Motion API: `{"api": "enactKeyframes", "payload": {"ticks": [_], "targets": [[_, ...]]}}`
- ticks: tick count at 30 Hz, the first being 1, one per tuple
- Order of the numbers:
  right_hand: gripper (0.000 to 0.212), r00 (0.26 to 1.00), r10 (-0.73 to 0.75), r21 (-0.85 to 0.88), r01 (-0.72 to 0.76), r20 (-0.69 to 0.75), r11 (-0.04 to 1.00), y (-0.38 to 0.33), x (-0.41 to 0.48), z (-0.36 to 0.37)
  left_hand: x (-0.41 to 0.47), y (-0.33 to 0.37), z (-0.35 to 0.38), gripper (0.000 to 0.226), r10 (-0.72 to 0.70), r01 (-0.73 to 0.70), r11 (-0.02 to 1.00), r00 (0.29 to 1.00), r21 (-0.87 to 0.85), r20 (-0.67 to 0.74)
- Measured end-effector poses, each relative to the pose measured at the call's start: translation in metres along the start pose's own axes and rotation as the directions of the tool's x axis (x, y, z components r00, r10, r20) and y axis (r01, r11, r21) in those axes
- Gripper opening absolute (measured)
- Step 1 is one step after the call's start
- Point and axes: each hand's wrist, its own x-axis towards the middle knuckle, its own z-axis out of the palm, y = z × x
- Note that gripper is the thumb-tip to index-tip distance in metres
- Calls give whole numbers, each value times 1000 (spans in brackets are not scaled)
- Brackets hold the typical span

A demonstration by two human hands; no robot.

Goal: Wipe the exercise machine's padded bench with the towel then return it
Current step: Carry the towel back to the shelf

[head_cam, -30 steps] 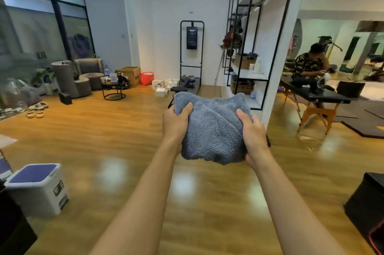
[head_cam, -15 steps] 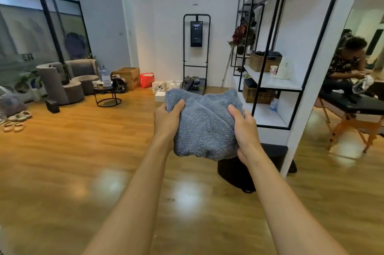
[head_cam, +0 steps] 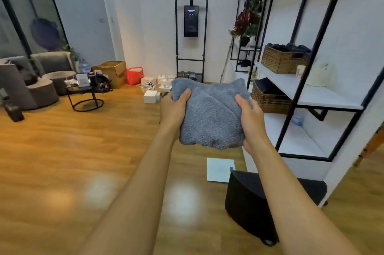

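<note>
1. Grey armchairs (head_cam: 41,80), a cardboard box (head_cam: 111,70) and a red bag (head_cam: 135,75) line the left; a black stool (head_cam: 249,202) stands beside the shelf unit (head_cam: 311,97) at right.
2. Glossy wooden floor (head_cam: 62,161), white walls.
3. The left hand (head_cam: 173,109) and right hand (head_cam: 252,117) clasp opposite sides of the folded grey towel (head_cam: 209,113), held in mid-air.

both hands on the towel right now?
Touching. Head view: left hand and right hand each grip a side of the folded grey towel.
</note>
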Motion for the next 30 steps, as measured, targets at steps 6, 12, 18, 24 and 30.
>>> {"api": "enactKeyframes", "payload": {"ticks": [6, 12, 18, 24, 30], "targets": [[23, 999, 32, 21, -31, -40, 999, 44, 185, 66, 197, -40, 27, 24, -45, 44, 999, 999, 14, 29], [37, 982, 10, -14, -12, -186, 1000, 99, 355, 115, 384, -102, 60, 13, -94, 95, 995, 987, -3, 130], [35, 933, 10, -17, -17, -359, 1000, 136, 497, 142, 556, -155, 113, 16, -136, 141, 990, 940, 6, 313], [30, 803, -106, -138, 30, -587, 990, 154, 621, 124, 673, -202, 206, 13, -175, 189, 982, 844, 25, 507], [26, 694, -122, -120, 52, -709, 991, 198, 732, 76, 759, -256, 309, 19, -184, 160, 982, 764, 95, 618]]}}
